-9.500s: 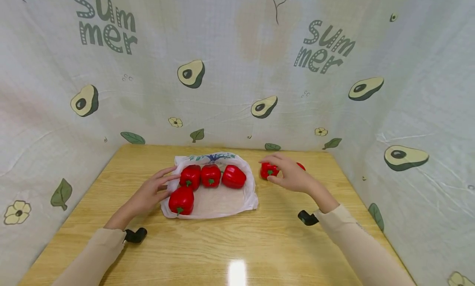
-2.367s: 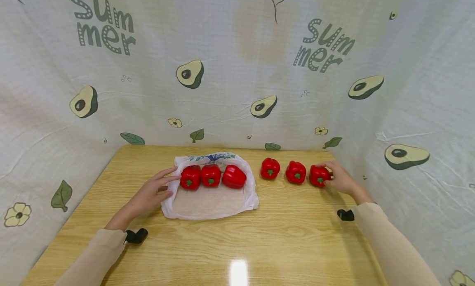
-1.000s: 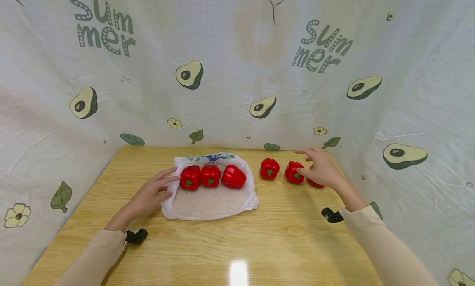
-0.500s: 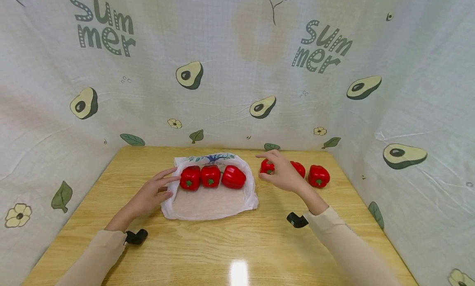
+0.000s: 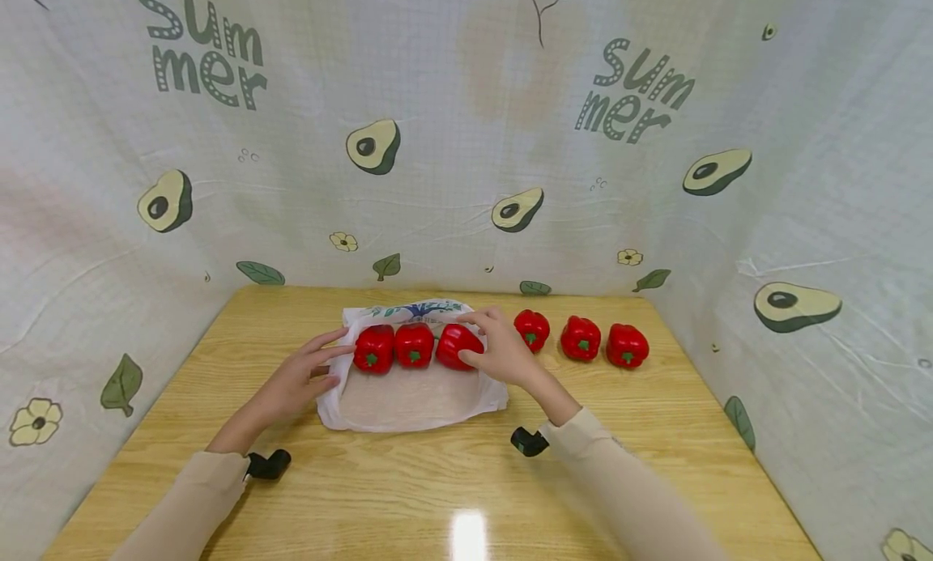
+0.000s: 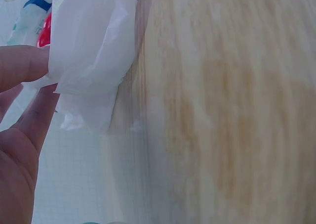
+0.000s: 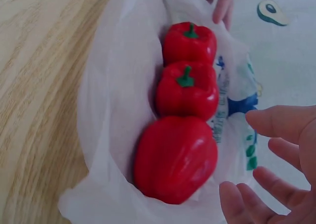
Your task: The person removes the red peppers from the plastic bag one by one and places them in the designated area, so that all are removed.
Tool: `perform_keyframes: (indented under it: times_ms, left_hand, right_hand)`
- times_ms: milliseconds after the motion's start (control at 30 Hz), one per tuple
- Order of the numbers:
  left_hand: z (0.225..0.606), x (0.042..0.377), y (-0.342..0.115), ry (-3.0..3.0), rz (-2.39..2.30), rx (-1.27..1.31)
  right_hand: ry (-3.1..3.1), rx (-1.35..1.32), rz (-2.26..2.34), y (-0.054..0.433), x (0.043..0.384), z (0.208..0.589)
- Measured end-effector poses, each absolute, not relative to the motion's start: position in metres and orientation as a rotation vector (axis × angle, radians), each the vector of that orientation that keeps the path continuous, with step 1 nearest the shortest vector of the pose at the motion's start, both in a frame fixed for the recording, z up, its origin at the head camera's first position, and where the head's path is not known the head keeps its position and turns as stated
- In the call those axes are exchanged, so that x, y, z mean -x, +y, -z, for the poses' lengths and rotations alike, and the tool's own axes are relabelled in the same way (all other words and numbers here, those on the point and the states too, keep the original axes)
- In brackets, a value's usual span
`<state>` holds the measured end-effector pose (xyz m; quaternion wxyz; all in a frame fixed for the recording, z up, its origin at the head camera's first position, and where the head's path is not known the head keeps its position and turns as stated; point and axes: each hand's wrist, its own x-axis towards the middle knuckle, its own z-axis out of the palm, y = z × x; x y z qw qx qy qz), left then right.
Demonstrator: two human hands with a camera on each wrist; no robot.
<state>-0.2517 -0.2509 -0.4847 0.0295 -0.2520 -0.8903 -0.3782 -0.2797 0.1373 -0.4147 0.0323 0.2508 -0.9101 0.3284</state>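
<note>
Inside a white plastic bag (image 5: 430, 426) lie three red bell peppers in a row: a left pepper (image 5: 373, 350), a middle pepper (image 7: 186, 88) and a right pepper (image 7: 177, 157) lying on its side. My left hand (image 5: 299, 375) rests at the bag's left rim, fingers spread and fairly straight; in the left wrist view, fingertips (image 6: 29, 66) touch the plastic. My right hand (image 5: 506, 352) reaches over the bag's right side beside the right pepper, thumb and fingers apart. The right wrist view shows this hand (image 7: 281, 169) with nothing between its fingers.
Right of the bag, three more red bell peppers stand in a row on the wooden table (image 5: 364, 496): a near one (image 5: 532, 330), a middle one (image 5: 581, 338) and a far-right one (image 5: 627, 346). A printed curtain (image 5: 437, 140) surrounds the table's back and sides.
Earlier a fourth pepper lay at the bag's front left; it is gone from there, and three now stand on the table. My right hand has moved left from them to the bag. My left hand has stayed.
</note>
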Motion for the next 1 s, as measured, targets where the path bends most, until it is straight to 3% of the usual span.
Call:
perform_keyframes:
  times_ms: [1000]
  left_hand:
    - [0.486, 0.251, -0.252, -2.72, 1.171, 0.809]
  right_hand:
    - [-2.926, -0.61, -0.803, 0.113, 0.306, 0.449]
